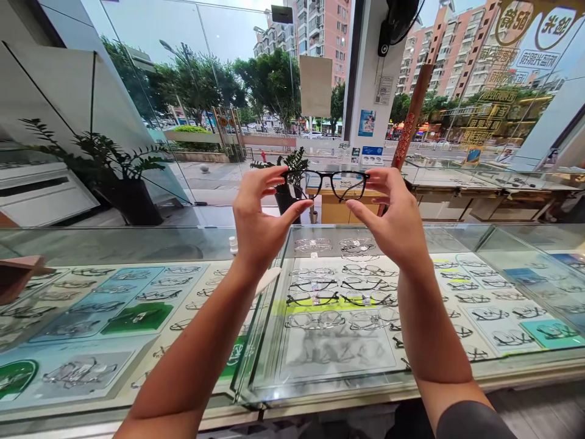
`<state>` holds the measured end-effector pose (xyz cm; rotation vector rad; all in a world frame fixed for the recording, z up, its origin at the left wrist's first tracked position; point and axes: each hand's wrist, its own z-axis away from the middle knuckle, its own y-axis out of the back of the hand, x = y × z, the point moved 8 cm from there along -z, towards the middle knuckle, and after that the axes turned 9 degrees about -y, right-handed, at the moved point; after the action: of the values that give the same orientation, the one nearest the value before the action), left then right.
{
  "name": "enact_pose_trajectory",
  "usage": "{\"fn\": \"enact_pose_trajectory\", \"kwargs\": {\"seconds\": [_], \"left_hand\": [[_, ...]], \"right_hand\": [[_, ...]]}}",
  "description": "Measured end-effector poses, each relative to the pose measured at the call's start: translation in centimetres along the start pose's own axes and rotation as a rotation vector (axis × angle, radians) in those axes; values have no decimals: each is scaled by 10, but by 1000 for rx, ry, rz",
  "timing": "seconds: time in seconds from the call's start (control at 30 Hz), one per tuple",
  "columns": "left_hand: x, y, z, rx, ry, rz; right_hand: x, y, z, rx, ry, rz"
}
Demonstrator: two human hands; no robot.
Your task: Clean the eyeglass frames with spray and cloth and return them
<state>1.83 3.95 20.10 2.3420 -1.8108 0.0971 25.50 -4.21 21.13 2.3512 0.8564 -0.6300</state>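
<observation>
A pair of black-framed eyeglasses (326,177) is held up in the air above the glass display case (269,381), its front spanning the gap between my two hands. My left hand (261,207) grips the left side of the frame, fingers behind and above, thumb below the lens. On the other side, my right hand (393,210) pinches the right end in the same way, its thumb under the right lens. Parts of the temples show through the lenses. Beneath the hands, rows of eyeglasses (317,297) lie inside the case.
Glass-topped cases with more spectacles extend left and right. A potted plant (137,189) stands at the left, by the window. Beyond the case are a wooden cabinet (338,209) and another glass counter (484,180). A wall fan (395,24) hangs on the pillar.
</observation>
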Motion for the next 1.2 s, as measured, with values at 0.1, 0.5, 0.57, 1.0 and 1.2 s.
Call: {"fn": "enact_pose_trajectory", "kwargs": {"seconds": [0.1, 0.5, 0.57, 1.0, 1.2], "left_hand": [[-13, -7, 2, -23, 84, 122], [0, 4, 6, 102, -42, -116], [4, 7, 7, 124, -84, -179], [-7, -2, 8, 106, -94, -90], [-19, -14, 8, 72, -52, 34]], "right_hand": [[-6, -4, 2, 38, 52, 6], [-1, -16, -5, -27, 19, -133], [2, -17, -8, -36, 9, -212], [15, -13, -12, 7, -44, -411], [17, -21, -13, -79, -78, -449]]}}
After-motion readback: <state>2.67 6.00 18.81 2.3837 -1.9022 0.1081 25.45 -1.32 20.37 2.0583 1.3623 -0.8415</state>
